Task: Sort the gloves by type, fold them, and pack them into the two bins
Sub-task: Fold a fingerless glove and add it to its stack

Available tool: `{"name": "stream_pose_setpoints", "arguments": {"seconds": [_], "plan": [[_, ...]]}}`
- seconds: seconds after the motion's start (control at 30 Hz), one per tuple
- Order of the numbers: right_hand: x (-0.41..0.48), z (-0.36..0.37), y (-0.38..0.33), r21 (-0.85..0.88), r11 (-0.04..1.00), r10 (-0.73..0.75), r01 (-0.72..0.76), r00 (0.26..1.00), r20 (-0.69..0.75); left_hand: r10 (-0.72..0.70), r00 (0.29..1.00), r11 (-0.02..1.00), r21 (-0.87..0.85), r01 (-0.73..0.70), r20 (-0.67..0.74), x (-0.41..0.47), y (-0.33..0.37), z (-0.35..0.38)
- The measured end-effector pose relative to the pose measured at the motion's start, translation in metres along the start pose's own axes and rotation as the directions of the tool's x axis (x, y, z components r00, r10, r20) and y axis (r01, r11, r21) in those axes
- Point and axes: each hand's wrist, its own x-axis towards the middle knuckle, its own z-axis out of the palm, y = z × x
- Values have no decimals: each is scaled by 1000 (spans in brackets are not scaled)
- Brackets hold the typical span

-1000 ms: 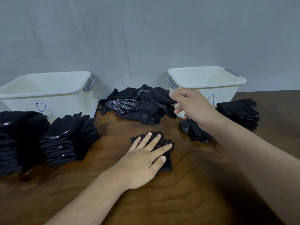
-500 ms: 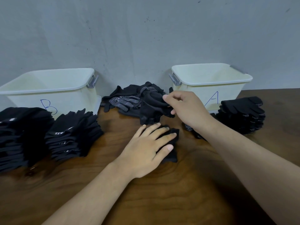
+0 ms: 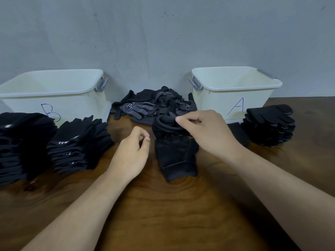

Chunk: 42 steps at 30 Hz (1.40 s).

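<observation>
A black glove (image 3: 176, 158) lies flat on the wooden table in front of me. Just above it my right hand (image 3: 206, 132) pinches a second black glove (image 3: 165, 124) pulled from the loose pile (image 3: 154, 105) between the bins. My left hand (image 3: 132, 151) hovers left of the flat glove, fingers loosely curled, holding nothing. White bin B (image 3: 54, 95) stands at the back left and white bin A (image 3: 233, 91) at the back right; both look empty.
Two stacks of folded plain black gloves (image 3: 79, 144) (image 3: 20, 145) sit in front of bin B. A stack of dotted gloves (image 3: 270, 125) sits right of bin A. A grey wall closes the back.
My left hand has lifted off the flat glove and moved left. My right hand has drawn a glove from the pile toward me, over the flat glove.
</observation>
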Motion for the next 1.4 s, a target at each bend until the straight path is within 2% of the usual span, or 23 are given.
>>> {"name": "stream_pose_setpoints", "arguments": {"seconds": [0.1,0.2,0.37,0.5,0.63,0.77,0.93,1.1,1.17,1.33,1.4], "plan": [[-14,1,7,-49,998,-28,30,999,33,8,999,994,-108,-12,-37,0,3,0],[-32,0,18,-158,985,-51,65,995,90,108,993,983,-143,-113,-45,-2,7,0],[-54,0,31,-245,965,-47,92,982,184,190,965,982,-42,-185,181,-7,6,13],[-61,-1,41,-130,989,-50,76,981,190,211,952,975,28,-222,224,-8,4,15],[-58,-8,54,34,998,42,-47,990,138,228,944,963,84,-254,237,-9,5,17],[-53,-8,65,10,990,140,-142,984,111,190,962,974,88,-210,194,-10,6,21],[-51,-4,67,-36,988,154,-151,981,121,106,984,994,17,-109,143,-11,9,21],[-36,0,62,1,967,253,-254,963,97,112,970,991,45,-125,215,-13,11,22],[-33,3,62,17,959,280,-284,954,103,155,957,978,102,-184,245,-14,12,22],[-38,-1,60,127,953,269,-274,962,57,204,931,926,250,-284,303,-11,13,23],[-42,-5,58,104,958,266,-269,963,44,212,924,912,274,-304,319,-12,13,24]]}}
